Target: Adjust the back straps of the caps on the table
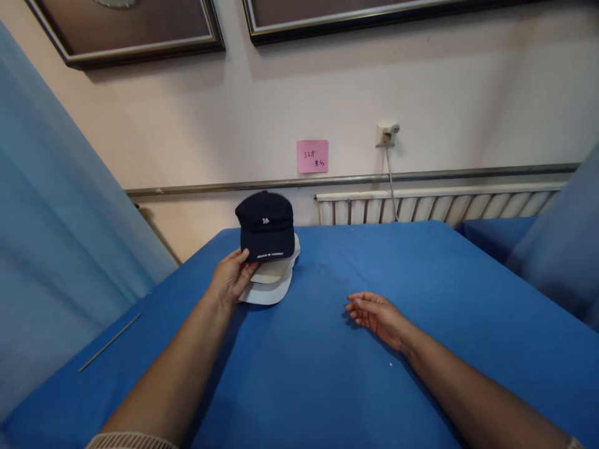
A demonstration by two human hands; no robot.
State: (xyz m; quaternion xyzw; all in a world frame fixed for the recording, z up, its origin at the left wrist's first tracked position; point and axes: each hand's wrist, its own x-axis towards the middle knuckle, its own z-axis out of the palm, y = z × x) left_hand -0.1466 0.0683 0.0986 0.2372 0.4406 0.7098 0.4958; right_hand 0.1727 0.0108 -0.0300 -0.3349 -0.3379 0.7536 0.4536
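1. far left of the frame: light blue hanging fabric curtain (60, 218); at lower left, a thin, straight, dull-coloured rod (110, 343) lying on the bright blue cloth-covered table (299, 386).
2. left of centre: left hand (230, 275). thumb on top of the brim's left corner, fingers curled beneath; it grips the navy fabric cap with white lettering (266, 215).
3. that cap: just left of mid-frame, front facing the camera, over a beige-brimmed cap (270, 272) and a pale grey-white cap (267, 295) in a stack. cannot tell whether the fingers also touch the lower two.
4. handling, my judgement: a light corner pinch suits the soft cloth; one-sided hold may let the crown sag or twist. keep fingertips clear of the brims below so they don't drag, and support the far side of the brim.
5. right of centre: right hand (377, 317), fingers loosely bent, nothing held, low over or resting on the cloth; contact unclear. well apart from the caps.
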